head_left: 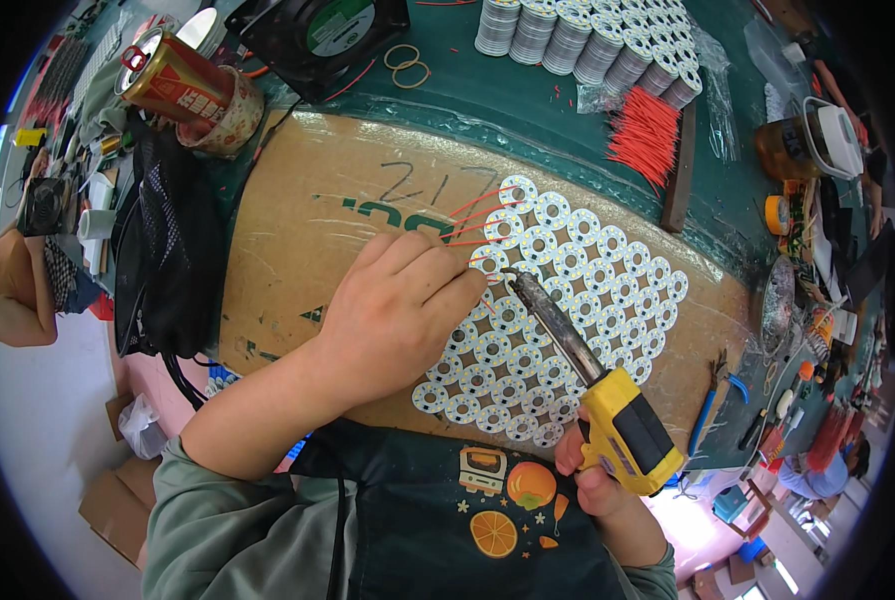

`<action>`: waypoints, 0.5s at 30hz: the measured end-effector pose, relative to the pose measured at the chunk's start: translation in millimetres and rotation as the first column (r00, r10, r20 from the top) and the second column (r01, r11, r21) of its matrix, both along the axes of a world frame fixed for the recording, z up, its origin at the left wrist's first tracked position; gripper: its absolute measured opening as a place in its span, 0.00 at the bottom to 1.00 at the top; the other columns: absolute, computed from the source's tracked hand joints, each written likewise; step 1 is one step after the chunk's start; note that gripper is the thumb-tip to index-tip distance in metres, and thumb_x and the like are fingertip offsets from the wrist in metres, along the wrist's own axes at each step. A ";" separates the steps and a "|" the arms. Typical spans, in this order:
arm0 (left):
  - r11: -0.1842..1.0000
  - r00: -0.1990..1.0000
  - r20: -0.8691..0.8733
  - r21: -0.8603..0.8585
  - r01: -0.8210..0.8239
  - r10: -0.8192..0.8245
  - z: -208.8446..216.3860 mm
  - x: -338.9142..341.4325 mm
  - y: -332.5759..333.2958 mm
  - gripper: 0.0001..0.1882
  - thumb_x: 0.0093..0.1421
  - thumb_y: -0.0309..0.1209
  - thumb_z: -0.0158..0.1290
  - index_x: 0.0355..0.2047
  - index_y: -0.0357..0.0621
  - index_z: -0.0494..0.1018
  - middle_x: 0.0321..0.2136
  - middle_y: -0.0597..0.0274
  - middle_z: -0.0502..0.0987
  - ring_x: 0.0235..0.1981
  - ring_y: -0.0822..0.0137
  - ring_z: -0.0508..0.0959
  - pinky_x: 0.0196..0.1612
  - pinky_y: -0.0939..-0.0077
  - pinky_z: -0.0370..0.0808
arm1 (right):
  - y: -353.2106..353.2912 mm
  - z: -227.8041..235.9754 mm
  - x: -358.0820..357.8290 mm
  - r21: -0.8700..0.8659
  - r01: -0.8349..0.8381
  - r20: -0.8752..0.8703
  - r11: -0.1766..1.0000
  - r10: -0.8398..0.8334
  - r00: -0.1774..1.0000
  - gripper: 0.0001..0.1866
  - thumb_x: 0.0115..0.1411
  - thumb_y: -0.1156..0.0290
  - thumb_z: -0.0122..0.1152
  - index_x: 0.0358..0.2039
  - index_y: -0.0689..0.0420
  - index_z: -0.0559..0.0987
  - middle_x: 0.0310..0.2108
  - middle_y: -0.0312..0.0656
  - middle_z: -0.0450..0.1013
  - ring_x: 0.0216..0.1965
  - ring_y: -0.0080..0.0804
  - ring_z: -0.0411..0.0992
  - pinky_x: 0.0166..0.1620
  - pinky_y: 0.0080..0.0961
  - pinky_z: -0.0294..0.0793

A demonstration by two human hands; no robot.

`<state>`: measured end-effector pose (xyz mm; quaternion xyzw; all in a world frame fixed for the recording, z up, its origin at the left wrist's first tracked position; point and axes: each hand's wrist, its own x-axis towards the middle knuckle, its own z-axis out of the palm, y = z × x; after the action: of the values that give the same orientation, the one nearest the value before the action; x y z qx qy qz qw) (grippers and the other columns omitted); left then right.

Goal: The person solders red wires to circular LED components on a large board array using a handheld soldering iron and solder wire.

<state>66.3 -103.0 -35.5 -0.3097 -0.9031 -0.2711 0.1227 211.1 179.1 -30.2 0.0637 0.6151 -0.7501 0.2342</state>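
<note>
**Hot tip right by left fingertips: burn and wire-shift risk**

Round LED boards (608, 309) sit in tight rows on the cardboard sheet (297, 230), right of centre, on the green counter (447, 80).

Right hand (599, 490): grip wrapped round the yellow handle of the soldering iron (607, 395), tip at the array's left edge. Can't tell if it touches a board or hangs just above.

Left hand (397, 310): fingers drawn together at that same edge. Can't tell if that grip has a wire; fingertips hide it.

Red wires (477, 242) run left off the far-left boards, just beyond the left hand.

Risks, my read:
- Burnt fingertip. Cause: tip slipping left, almost no clearance.
- Bad joint. Cause: left hand twitching while solder is soft.
- Scorched neighbours. Cause: iron dropping; its metal shaft passes over several boards.
- Wires pulled off or bent. Cause: left knuckles sweeping far.
- Rows knocked out of line. Cause: either hand bumping an edge, if the boards aren't fixed down. Can't see whether they are.
</note>
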 end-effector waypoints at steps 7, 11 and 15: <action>0.999 0.998 -0.047 0.031 -0.029 0.031 8.6 1.4 0.2 0.16 0.43 0.22 0.59 0.36 0.43 0.80 0.33 0.64 0.77 0.35 0.62 0.77 0.40 0.68 0.71 | -6.6 5.9 1.4 -0.132 0.033 0.029 0.991 -0.029 0.999 0.47 0.53 0.55 0.75 0.67 0.54 0.58 0.32 0.35 0.65 0.34 0.28 0.67 0.39 0.27 0.71; 0.999 0.999 -0.030 0.047 -0.013 0.015 8.8 8.6 -7.9 0.16 0.42 0.22 0.59 0.35 0.43 0.80 0.31 0.65 0.77 0.33 0.62 0.77 0.38 0.68 0.70 | -5.7 18.2 -4.9 -0.077 -0.017 -0.029 0.997 0.015 0.999 0.18 0.57 0.62 0.70 0.40 0.60 0.74 0.31 0.38 0.71 0.31 0.28 0.73 0.34 0.24 0.73; 0.999 1.000 0.011 0.039 -0.028 0.028 1.8 15.6 -12.8 0.16 0.42 0.21 0.59 0.35 0.42 0.80 0.31 0.65 0.77 0.32 0.62 0.77 0.37 0.68 0.70 | -0.7 4.3 -1.0 0.157 -0.103 -0.136 0.982 0.125 0.983 0.16 0.55 0.56 0.70 0.28 0.56 0.77 0.24 0.37 0.72 0.23 0.31 0.72 0.25 0.26 0.70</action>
<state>82.0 -115.8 -33.7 -0.2933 -0.9024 -0.2887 0.1277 210.1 178.5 -25.9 -0.0089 0.6876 -0.6900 0.2260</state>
